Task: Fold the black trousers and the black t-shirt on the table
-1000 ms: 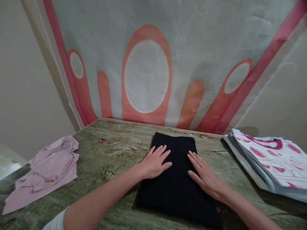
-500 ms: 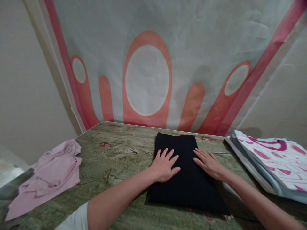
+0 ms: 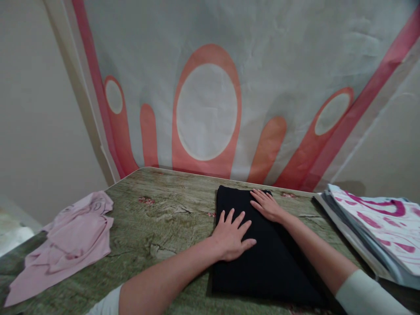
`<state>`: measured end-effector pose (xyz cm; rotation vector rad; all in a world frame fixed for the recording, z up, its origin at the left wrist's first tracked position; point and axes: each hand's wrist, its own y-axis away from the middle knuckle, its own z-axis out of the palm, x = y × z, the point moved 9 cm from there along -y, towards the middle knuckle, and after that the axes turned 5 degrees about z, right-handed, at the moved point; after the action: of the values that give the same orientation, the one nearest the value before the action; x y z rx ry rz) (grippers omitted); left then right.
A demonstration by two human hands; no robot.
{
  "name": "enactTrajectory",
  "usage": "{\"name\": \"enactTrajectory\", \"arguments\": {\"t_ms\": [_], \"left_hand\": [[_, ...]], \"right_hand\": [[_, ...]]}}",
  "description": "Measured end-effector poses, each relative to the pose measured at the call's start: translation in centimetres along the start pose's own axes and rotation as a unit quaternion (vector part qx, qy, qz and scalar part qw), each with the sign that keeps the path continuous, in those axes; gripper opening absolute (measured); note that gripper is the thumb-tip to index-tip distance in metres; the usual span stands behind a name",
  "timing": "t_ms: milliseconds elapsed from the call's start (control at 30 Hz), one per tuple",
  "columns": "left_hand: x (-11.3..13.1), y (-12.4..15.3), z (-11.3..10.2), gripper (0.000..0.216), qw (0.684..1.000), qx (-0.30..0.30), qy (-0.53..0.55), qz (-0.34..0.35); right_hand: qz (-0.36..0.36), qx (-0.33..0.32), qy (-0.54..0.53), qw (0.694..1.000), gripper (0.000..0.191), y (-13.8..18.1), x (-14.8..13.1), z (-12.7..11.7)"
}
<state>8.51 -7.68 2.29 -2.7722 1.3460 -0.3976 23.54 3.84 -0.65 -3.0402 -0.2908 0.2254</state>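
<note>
A folded black garment (image 3: 262,271) lies flat on the table in front of me; its exact kind cannot be told. My left hand (image 3: 231,236) rests flat on its left side, fingers spread wide. Near the garment's far right corner, my right hand (image 3: 267,204) lies palm down with the fingers stretched out and fairly close together. Neither hand grips anything. The cloth beneath both palms is hidden.
At the left edge of the wood-patterned table (image 3: 164,210) lies a crumpled pink garment (image 3: 72,240). A stack of folded clothes (image 3: 380,223), topped by a white and magenta one, sits at the right. Behind the table hangs a printed backdrop (image 3: 206,109).
My right hand has slid from the garment's right edge toward its far edge. My left hand stays spread on the cloth. The view has shifted slightly.
</note>
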Motion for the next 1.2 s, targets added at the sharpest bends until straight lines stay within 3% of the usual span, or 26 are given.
{"name": "enactTrajectory", "arguments": {"t_ms": [167,267,400,533,633,700,833,1000,1067,1200], "left_hand": [[-0.5,-1.0,0.4,0.064,0.992,-0.099,0.068,0.035],[-2.1,-3.4,0.5,0.065,0.994,-0.092,0.049,0.039],[-6.5,-7.0,1.3,0.062,0.998,-0.067,0.007,0.018],[-12.9,-8.7,1.1,0.057,0.999,0.000,0.016,-0.038],[-17.8,-7.8,-0.3,0.045,0.985,0.108,0.068,-0.117],[-19.7,-6.9,-1.2,0.039,0.973,0.162,0.088,-0.138],[-20.5,-6.1,-2.3,0.036,0.967,0.198,0.109,-0.120],[-18.9,-6.4,-2.4,0.037,0.959,0.212,0.190,-0.018],[-18.7,-6.6,-2.1,0.037,0.959,0.207,0.191,-0.009],[-18.9,-6.6,-1.9,0.032,0.964,0.203,0.173,-0.014]], "right_hand": [[-0.036,0.026,-0.005,0.999,0.058,1.9,-1.3,-1.0],[-0.062,-0.010,-0.017,0.998,0.058,3.3,-2.5,0.0],[-0.066,-0.019,-0.021,0.997,0.059,4.1,-3.0,0.4],[-0.068,-0.014,-0.028,0.997,0.059,4.3,-3.1,0.0],[-0.072,-0.013,-0.037,0.997,0.059,4.4,-3.2,-0.1],[-0.075,-0.009,-0.044,0.996,0.059,4.4,-3.2,-0.2],[-0.083,0.015,-0.050,0.995,0.057,4.6,-3.3,-0.9],[-0.041,0.029,-0.014,0.999,0.058,7.0,-4.5,-2.3],[-0.031,0.008,-0.017,0.999,0.060,9.3,-6.2,-2.5],[-0.120,-0.046,-0.059,0.990,0.057,14.6,-12.1,-2.5]]}}
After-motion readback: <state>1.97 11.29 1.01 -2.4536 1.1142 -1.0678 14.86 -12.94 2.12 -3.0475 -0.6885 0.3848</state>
